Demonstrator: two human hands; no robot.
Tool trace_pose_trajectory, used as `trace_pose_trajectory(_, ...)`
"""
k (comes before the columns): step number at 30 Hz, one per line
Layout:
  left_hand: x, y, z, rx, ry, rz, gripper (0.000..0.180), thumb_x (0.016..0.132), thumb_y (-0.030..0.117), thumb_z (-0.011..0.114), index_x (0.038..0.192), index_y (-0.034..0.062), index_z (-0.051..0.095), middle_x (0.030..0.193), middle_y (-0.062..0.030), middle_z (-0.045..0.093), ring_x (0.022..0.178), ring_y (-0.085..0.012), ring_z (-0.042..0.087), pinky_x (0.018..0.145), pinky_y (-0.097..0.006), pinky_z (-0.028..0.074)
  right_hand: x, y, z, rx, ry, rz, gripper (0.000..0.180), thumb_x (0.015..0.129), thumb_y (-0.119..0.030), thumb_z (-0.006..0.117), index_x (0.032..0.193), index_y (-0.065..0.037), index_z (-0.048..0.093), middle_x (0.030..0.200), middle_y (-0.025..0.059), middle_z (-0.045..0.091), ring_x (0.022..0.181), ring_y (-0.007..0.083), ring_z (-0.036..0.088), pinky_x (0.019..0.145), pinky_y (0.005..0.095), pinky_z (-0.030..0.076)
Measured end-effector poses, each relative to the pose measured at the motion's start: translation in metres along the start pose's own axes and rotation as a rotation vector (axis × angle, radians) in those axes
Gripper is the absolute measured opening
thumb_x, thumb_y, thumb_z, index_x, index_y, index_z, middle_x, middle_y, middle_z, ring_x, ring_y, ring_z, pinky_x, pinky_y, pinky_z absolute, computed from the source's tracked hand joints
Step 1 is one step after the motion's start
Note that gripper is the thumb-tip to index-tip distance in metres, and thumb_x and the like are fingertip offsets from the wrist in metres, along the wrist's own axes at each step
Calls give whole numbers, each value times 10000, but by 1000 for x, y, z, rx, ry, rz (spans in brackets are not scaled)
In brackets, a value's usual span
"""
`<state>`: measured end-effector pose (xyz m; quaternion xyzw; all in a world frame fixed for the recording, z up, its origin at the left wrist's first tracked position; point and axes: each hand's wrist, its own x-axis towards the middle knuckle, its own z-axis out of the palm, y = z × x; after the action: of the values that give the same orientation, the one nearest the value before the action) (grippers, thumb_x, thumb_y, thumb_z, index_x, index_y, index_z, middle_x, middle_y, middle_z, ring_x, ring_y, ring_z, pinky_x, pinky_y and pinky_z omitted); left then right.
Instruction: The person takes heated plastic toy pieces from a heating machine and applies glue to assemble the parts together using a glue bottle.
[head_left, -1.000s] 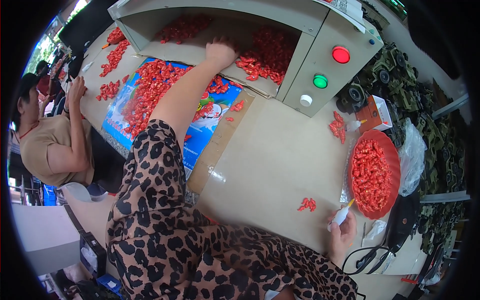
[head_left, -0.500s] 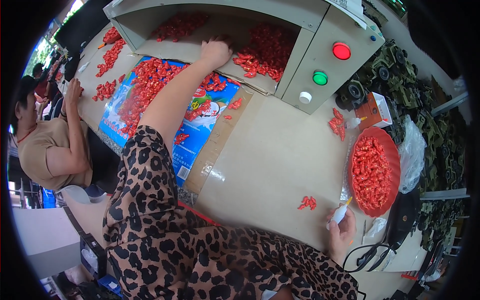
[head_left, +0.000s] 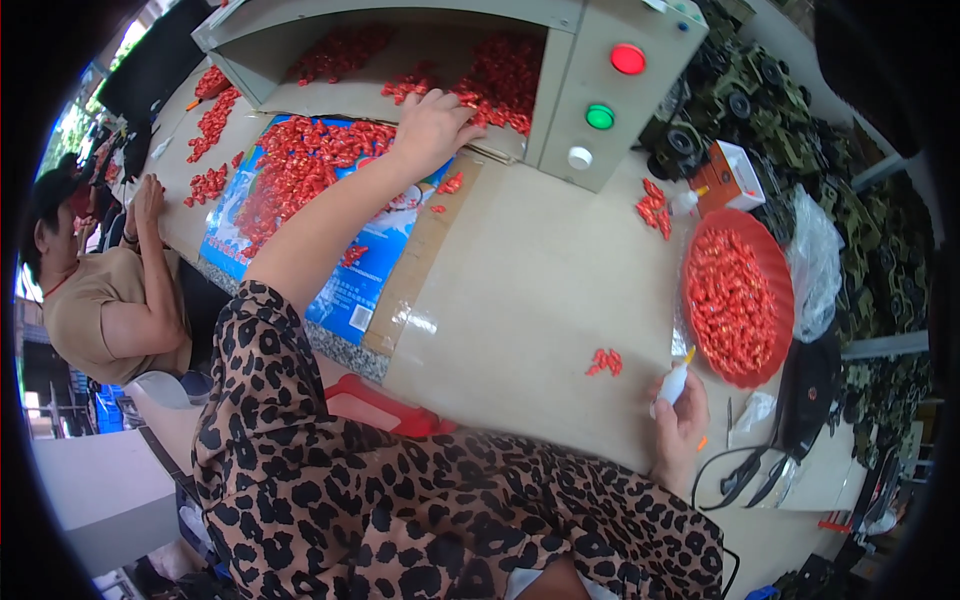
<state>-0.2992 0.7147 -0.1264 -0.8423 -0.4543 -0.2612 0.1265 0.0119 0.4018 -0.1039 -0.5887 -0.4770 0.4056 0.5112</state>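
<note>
My left hand (head_left: 432, 132) reaches to the front lip of a grey box-shaped machine (head_left: 566, 85), its fingers apart over small shiny red pieces (head_left: 508, 85) heaped inside. Its fingertips are partly hidden against the heap, and I see nothing held in them. My right hand (head_left: 684, 418) is closed round a small white squeeze bottle (head_left: 671, 385) with a yellow tip pointing up. A small cluster of red pieces (head_left: 605, 362) lies on the table to its left. Just beyond that hand stands a red scalloped bowl (head_left: 786, 295) full of similar pieces.
A blue printed sheet (head_left: 335, 302) carries a wide spread of red pieces. Beside the bowl are an orange-and-white box (head_left: 735, 175), a second small bottle (head_left: 686, 203) and a clear plastic bag (head_left: 815, 265). Green toy vehicles (head_left: 775, 110) are piled at right. A co-worker (head_left: 130, 310) sits at left.
My left hand has come back from inside the machine toward its front edge and more red pieces now show beside it. The right hand still holds the bottle. The whole view has shifted slightly.
</note>
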Motion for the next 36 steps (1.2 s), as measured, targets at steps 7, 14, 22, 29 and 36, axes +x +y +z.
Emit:
trace_pose_trajectory(7,-11,86,-25,205,19,49,171,714,217,572,817,83,598,803,-47,528,821,-226,478,691,-364,368,-29,10,-73,279,20,-101,456,766,-25,485,1192,36,334,985,80,475,828,127,484,694,223,397)
trace_pose_trajectory(14,-28,220,-59,-657,-106,-445,212,723,124,604,899,31,530,788,-56,553,723,-143,515,622,-251,414,-41,25,-121,592,70,-129,444,718,-75,605,1107,-8,401,918,40,476,690,101,462,582,203,370)
trace_pose_trajectory(22,-151,441,-123,-1838,-167,-735,252,746,28,574,984,21,494,852,-49,559,746,-89,510,628,-210,418,-111,11,-164,969,-118,142,309,762,-124,588,1026,-29,459,815,46,509,609,92,408,536,211,337)
trace_pose_trajectory(29,-179,477,-130,-1815,-133,-696,232,734,4,589,944,7,490,885,-38,536,792,-81,501,704,-211,427,-130,25,-165,1122,-79,125,194,777,-81,555,944,-30,472,790,47,517,593,95,436,527,221,350)
trace_pose_trajectory(36,-207,486,-104,-1807,-107,-637,238,736,-16,582,952,0,483,868,-32,523,815,-86,503,740,-211,428,-140,35,-155,1071,20,163,142,800,-94,521,928,-52,477,827,78,533,612,121,480,540,239,374)
